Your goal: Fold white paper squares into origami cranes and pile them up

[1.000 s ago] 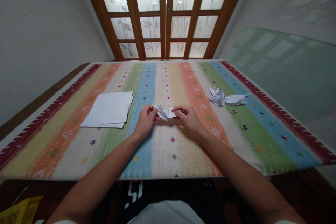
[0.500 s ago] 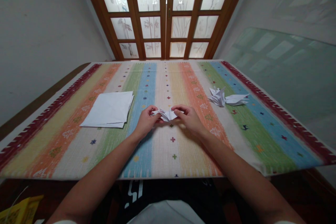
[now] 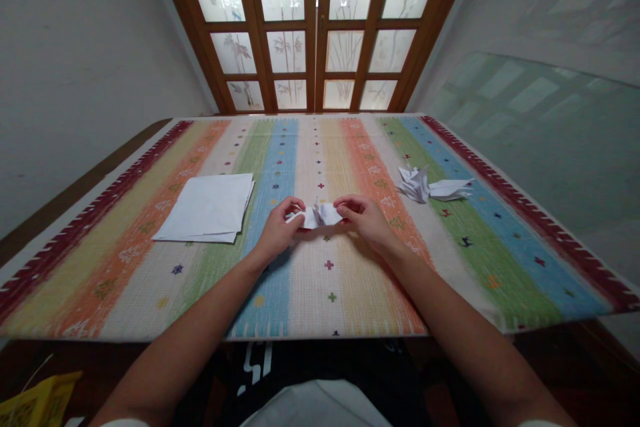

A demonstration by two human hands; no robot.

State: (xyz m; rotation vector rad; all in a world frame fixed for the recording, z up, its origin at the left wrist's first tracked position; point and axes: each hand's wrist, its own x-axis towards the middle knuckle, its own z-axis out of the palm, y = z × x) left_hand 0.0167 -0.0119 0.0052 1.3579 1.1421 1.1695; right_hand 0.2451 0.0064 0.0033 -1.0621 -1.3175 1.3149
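A small folded white paper crane is held between my two hands, just above the middle of the striped tablecloth. My left hand pinches its left wing between thumb and fingers. At the opposite wing, my right hand has a similar pinch. Both wings are spread out sideways, with the creased body standing up between them. The wing tips are hidden by my fingers.
To the left lies a stack of white paper sheets. Several finished paper cranes sit on the right. A patterned tablecloth covers the table, and a yellow plastic crate stands low at the left.
My right hand has shifted slightly right and up, and the crane's wings are drawn wider apart and flatter. The paper stack and the cranes on the right stay put.
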